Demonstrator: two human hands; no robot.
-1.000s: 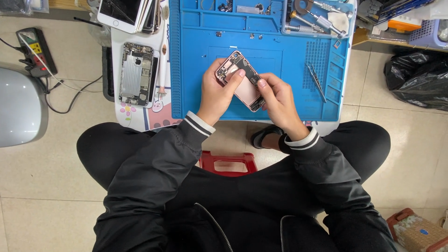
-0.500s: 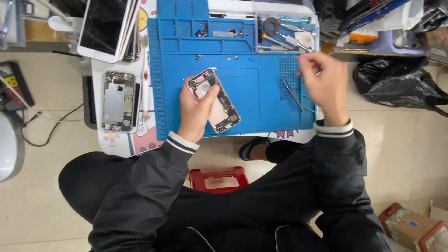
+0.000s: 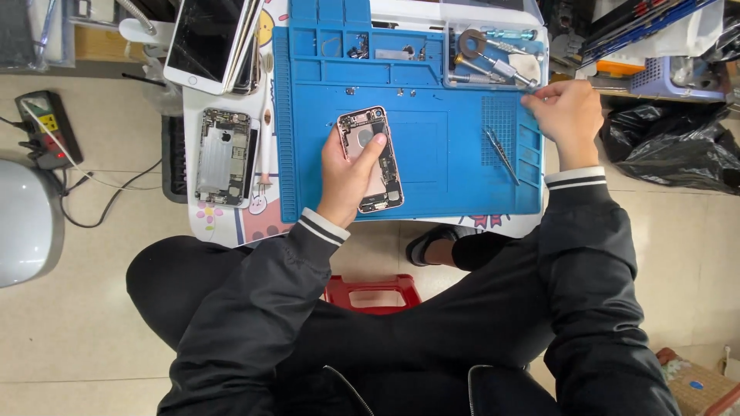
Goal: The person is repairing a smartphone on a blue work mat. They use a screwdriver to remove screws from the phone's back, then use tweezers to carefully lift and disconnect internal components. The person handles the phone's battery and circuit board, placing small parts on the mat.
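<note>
Gripping opened phone (image 3: 371, 158): left hand (image 3: 348, 173); right hand (image 3: 566, 115) apart, possibly pinching something.

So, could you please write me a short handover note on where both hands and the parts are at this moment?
Left hand: holds the opened phone housing flat on the blue repair mat, thumb across its inside.
Right hand: at the mat's upper right corner, fingertips at the edge of the clear tool tray; whether it grips anything cannot be told.
Tweezers lie on the mat, untouched.
A second opened phone and a screen panel lie left of the mat.
Done: housing is open. Left: it remains unassembled.
</note>
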